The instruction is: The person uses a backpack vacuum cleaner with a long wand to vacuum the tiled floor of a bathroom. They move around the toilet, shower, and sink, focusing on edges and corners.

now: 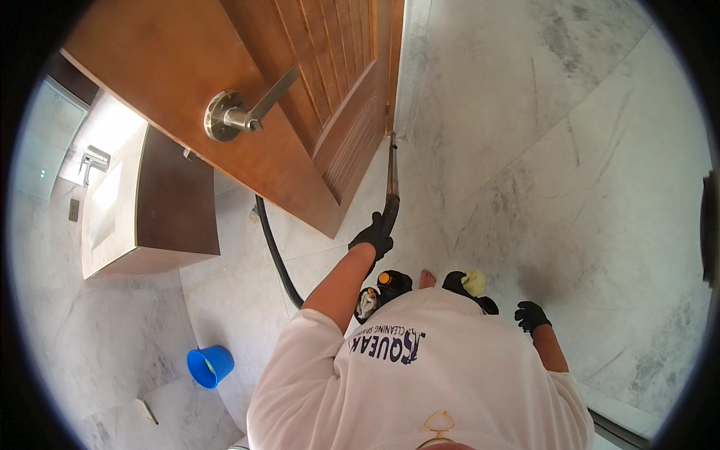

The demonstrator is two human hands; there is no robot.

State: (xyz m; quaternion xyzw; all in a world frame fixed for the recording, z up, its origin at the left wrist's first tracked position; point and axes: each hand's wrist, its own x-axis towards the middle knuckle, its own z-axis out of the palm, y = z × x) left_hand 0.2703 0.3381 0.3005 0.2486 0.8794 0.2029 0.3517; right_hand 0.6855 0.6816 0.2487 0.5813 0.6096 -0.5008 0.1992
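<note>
My left hand, in a black glove, is closed around the dark handle end of a vacuum wand. The wand's far end lies low by the hinge side of a wooden door. A black hose curves down behind my left arm. My right hand, also gloved in black, hangs beside my body near the marbled wall, fingers loosely curled, with no object visible in it. At my waist are dark pouches, one with an orange-capped bottle and another with a yellow cloth.
The door stands ajar, its lever handle jutting towards me. To the left are a washbasin cabinet and a faucet. A blue bucket stands at lower left. Marbled wall rises close on the right.
</note>
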